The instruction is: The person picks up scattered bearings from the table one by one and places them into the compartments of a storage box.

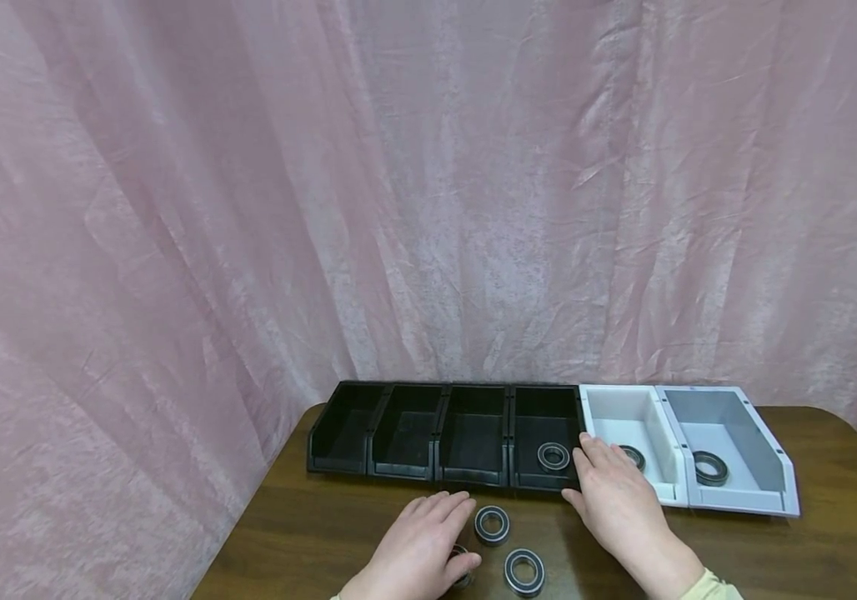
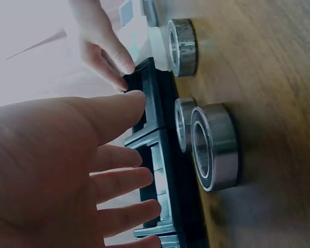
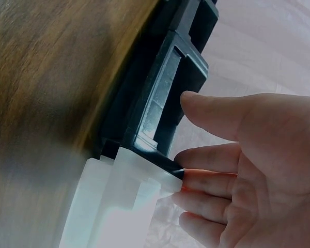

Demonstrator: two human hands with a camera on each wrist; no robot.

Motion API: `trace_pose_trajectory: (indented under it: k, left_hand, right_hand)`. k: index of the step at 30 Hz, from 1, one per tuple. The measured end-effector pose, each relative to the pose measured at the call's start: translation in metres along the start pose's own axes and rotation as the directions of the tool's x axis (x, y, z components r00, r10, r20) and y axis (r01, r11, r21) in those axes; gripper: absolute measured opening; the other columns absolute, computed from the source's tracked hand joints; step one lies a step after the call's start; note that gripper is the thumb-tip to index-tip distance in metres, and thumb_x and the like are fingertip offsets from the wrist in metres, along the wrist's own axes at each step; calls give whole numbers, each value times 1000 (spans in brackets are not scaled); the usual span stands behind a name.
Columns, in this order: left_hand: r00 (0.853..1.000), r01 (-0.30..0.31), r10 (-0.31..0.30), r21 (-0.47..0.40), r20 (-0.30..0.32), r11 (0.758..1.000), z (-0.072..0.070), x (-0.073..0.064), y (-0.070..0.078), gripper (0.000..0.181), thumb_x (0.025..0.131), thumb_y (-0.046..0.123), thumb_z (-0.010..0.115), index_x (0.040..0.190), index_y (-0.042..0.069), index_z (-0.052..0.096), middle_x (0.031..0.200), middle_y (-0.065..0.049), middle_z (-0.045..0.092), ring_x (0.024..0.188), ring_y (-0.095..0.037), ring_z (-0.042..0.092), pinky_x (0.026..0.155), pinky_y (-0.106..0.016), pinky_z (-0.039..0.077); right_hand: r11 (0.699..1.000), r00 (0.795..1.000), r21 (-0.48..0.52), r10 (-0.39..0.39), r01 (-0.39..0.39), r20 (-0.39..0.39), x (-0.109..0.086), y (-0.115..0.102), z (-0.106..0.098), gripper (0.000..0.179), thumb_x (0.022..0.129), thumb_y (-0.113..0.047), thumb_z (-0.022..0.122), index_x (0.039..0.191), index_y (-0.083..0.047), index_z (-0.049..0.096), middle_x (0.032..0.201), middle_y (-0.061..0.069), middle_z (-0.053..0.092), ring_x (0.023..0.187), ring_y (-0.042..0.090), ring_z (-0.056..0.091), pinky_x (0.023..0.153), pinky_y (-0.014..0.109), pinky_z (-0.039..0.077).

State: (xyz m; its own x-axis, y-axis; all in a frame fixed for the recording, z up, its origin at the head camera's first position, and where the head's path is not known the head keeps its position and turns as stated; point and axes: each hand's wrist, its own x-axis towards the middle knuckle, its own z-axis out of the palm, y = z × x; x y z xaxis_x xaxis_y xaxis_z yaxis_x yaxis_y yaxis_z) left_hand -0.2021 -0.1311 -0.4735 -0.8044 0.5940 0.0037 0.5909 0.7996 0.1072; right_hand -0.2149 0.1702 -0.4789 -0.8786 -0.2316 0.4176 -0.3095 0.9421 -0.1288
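My left hand (image 1: 417, 550), fingers extended, hovers over the table and partly covers one bearing (image 1: 462, 577). Two more metal ball bearings lie just right of it, one farther back (image 1: 492, 542) and one nearer (image 1: 524, 590). Nothing is in the left palm in the left wrist view. Over the wall between the rightmost black bin (image 1: 522, 408) and the white bin (image 1: 670, 454) is my right hand (image 1: 619, 504), its fingers loosely extended and empty. One bearing (image 1: 553, 469) lies in that black bin. Another bearing (image 1: 639, 458) in the white bin is partly hidden by the right hand.
Along the back of the wooden table (image 1: 286, 533) runs a row of open-front bins. Three other black bins (image 1: 406, 425) stand on the left. A grey bin (image 1: 744, 442) at the right end holds a bearing (image 1: 710, 480). A pink curtain (image 1: 428, 208) hangs behind.
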Motion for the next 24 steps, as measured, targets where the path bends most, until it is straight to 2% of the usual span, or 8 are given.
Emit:
trace_pose_trajectory:
  k: [16, 24]
  left_hand:
    - [997, 6, -8, 22, 76, 1000, 16, -4, -5, 67, 99, 56, 80, 152, 19, 64, 156, 3, 62, 144, -21, 58, 115, -52, 51]
    - [988, 21, -24, 16, 150, 1000, 23, -4, -11, 61, 98, 55, 80, 147, 21, 69, 156, 3, 62, 144, -24, 58, 114, -53, 51]
  right_hand:
    - [1000, 1000, -2, -13, 13, -19, 0, 1, 1, 57, 87, -24, 95, 126, 13, 73, 145, 31, 65, 136, 48, 62, 118, 58, 47]
    - [1000, 1000, 4, -8, 8, -13, -2, 1, 1, 57, 87, -24, 95, 125, 12, 73, 145, 31, 65, 136, 48, 62, 118, 58, 47]
